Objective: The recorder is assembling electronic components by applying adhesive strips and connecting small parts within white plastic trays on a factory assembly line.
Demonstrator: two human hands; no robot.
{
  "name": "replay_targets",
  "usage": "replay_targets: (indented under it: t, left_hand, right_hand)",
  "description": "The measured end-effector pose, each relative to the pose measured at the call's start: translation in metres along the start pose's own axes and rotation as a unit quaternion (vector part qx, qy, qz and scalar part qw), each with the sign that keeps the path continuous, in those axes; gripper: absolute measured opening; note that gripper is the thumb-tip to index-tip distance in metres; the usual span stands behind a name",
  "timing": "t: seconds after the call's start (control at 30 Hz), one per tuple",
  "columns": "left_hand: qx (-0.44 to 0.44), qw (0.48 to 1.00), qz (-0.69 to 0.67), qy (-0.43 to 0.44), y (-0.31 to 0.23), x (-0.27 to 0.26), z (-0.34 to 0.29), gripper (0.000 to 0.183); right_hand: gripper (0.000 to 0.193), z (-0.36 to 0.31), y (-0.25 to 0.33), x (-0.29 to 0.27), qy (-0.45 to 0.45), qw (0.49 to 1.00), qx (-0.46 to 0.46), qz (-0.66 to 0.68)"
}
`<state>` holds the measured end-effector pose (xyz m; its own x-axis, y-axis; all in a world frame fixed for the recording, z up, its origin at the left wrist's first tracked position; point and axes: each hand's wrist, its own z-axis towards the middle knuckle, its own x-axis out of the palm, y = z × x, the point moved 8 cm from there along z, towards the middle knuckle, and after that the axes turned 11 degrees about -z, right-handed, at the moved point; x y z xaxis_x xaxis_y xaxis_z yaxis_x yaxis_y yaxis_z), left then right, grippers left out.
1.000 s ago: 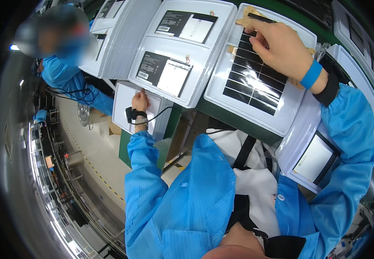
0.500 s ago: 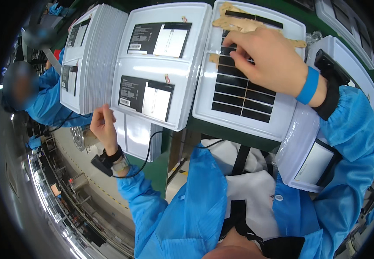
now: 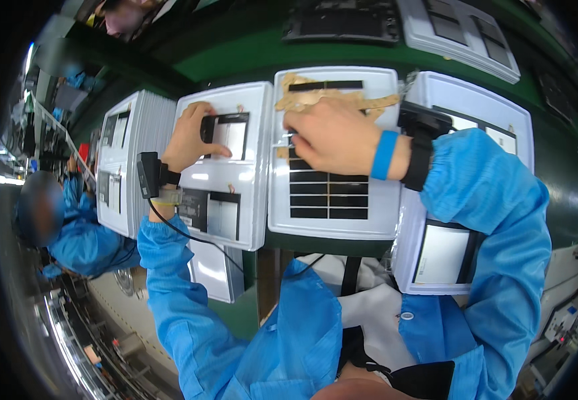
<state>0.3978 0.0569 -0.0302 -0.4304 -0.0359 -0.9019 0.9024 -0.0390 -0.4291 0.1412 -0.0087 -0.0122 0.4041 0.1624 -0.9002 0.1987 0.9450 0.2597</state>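
Note:
My left hand (image 3: 188,137) straddles the left end of a flat black-and-white battery pack (image 3: 230,137) in the upper pocket of a white plastic tray (image 3: 252,173). Its thumb and fingers grip opposite edges. A second battery pack (image 3: 224,219) lies in the lower pocket. To the right, my right hand (image 3: 332,137) is bent into a pinch over a white tray (image 3: 279,217) bearing rows of black strips (image 3: 329,193). A small pale bit shows below its fingertips; what they pinch is mostly hidden. Crumpled tan tape (image 3: 296,100) lies beyond that hand.
On the left rises a stack of white trays (image 3: 149,133). More trays with battery packs (image 3: 446,253) stand under my right forearm, and others (image 3: 462,40) lie at the far right. A black frame (image 3: 339,23) is on the green bench (image 3: 236,53). A co-worker (image 3: 89,247) is at far left.
My left hand has moved from the near side of the trays onto the upper battery pack. My right hand remains over the strips, fingers lower. The view has shifted.

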Motion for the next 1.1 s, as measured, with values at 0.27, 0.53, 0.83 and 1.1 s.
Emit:
replay_targets:
  t: [0.27,0.53,0.83,1.1]
  left_hand:
    - [-0.048,0.963,-0.121,-0.237,-0.044,-0.053,0.020,0.063]
    - [-0.010,0.794,-0.517,-0.319,-0.059,0.011,0.061,0.043]
    - [-0.051,0.799,-0.514,-0.309,-0.050,0.023,0.050,0.038]
    - [-0.043,0.662,-0.649,-0.371,-0.033,0.026,0.043,0.033]
  right_hand:
    - [0.030,0.019,-0.039,-0.029,-0.068,0.946,0.184,0.260]
    - [0.026,0.078,-0.081,-0.034,-0.190,0.789,0.252,0.527]
    - [0.020,0.070,-0.077,-0.018,-0.120,0.752,0.288,0.581]
    - [0.013,0.080,-0.080,-0.029,-0.157,0.905,0.235,0.318]
